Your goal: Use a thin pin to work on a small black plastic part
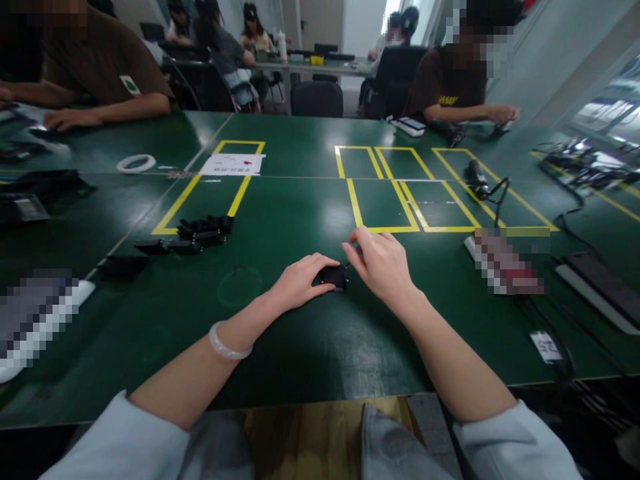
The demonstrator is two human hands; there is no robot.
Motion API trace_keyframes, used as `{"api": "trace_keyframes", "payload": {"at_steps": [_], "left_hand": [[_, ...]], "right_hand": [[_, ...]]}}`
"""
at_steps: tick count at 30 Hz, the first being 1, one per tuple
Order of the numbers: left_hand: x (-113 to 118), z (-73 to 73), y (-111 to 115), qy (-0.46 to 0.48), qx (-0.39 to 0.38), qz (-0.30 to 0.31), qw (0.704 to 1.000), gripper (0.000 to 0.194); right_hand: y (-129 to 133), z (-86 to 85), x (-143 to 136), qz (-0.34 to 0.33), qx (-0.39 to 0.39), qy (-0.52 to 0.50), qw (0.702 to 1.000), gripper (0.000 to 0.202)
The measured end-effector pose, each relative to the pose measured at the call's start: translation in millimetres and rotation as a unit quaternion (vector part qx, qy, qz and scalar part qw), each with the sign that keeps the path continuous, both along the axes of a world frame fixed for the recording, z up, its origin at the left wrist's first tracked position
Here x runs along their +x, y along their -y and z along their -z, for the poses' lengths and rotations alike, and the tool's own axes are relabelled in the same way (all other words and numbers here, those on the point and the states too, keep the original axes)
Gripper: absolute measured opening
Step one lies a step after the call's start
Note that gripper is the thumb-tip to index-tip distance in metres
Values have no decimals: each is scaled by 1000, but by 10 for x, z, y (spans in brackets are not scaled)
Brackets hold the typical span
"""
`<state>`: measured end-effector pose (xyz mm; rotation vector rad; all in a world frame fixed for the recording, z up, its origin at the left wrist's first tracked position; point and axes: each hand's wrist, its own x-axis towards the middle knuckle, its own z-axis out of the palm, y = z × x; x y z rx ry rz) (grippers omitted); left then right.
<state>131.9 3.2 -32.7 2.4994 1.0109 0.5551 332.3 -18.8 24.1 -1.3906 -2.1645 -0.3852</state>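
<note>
A green table (300, 200) spans the scene, with a co-worker (107, 63) at its far left and another co-worker (463, 87) at its far right. Yellow frames (405, 202) of tape mark its surface, left and right of the middle. A white-edged device (40, 320) lies near left; a second device (505, 260) (its top blurred into squares) lies to the right.

Near the middle, the left hand (303, 283) pinches a small black block (334, 277) between thumb and fingers, low over the table. The right hand (385, 260) curls just right of it, thumb and forefinger bent close together; I cannot tell how firmly they grip.

A white sheet (233, 165) lies far left of the hands, and nearer is a cluster of black parts (206, 228). A pale bracelet (223, 350) circles the left wrist. Smallest is a thin dark rod (349, 265) between block and right hand.
</note>
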Motion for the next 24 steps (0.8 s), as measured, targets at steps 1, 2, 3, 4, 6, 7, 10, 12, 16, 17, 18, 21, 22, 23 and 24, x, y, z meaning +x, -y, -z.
{"api": "trace_keyframes", "payload": {"at_steps": [1,2,3,4,6,7,10,12,16,17,18,21,22,23,24], "left_hand": [[0,1,0,1,-1,0,1000,37],[-1,2,0,3,-2,1,1000,37],[-2,3,0,5,-4,1,1000,38],[-2,4,0,7,-4,0,1000,38],[-3,5,-1,10,-5,-1,1000,38],[-3,6,-2,10,-4,-2,1000,37],[-2,6,-2,11,0,-1,1000,36],[0,6,-1,10,2,0,1000,36],[-2,10,-1,7,0,1,1000,38],[-3,12,-1,7,-1,0,1000,38],[-4,12,-2,7,-3,-1,1000,38],[-5,8,-3,6,-5,-1,1000,38],[-4,5,-3,5,-5,-1,1000,37],[-3,0,-2,4,-5,0,1000,37],[-1,-5,-1,3,-4,0,1000,37]], "right_hand": [[-2,0,1,3,2,5,1000,26],[-6,0,2,6,3,10,1000,27],[-9,2,2,8,4,13,1000,27],[-11,4,2,10,5,14,1000,26],[-13,5,-1,11,3,13,1000,22],[-11,4,-2,10,1,10,1000,19],[-3,-5,-4,4,-7,-1,1000,16],[-2,-9,-1,0,-13,-4,1000,21],[-19,5,9,9,-17,6,1000,30],[-22,11,11,12,-16,7,1000,30],[-25,15,11,13,-15,8,1000,28],[-19,13,9,6,-14,0,1000,22],[-14,7,7,2,-16,-4,1000,21],[-10,0,4,-1,-18,-8,1000,20],[-6,-8,3,-4,-20,-9,1000,21]]}}
